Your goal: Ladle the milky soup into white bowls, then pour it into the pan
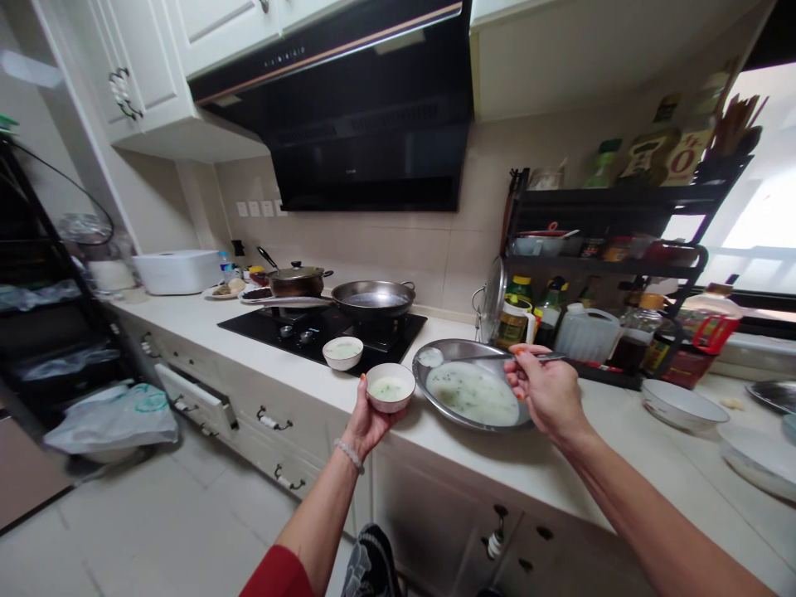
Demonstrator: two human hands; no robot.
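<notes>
My left hand (366,423) is wrapped round a small bowl (390,404) with pale soup and green bits in it, held up at the counter's front edge. Just right of it, a wide steel basin (463,423) holds more of the same cloudy soup. My right hand (547,385) grips the handle of a ladle (488,356) that lies across the basin. The ladle's head, with some pale liquid in it, is at the basin's left rim, near the bowl. A second small bowl (342,358) with soup stands on the near edge of the black hob.
On the hob (274,332) stand a steel wok (373,298) and a lidded pot (297,282). A black rack (622,199) with bottles and jars is behind the basin. Empty white bowls (681,406) stand at the right. A drawer (196,394) below the counter is pulled out.
</notes>
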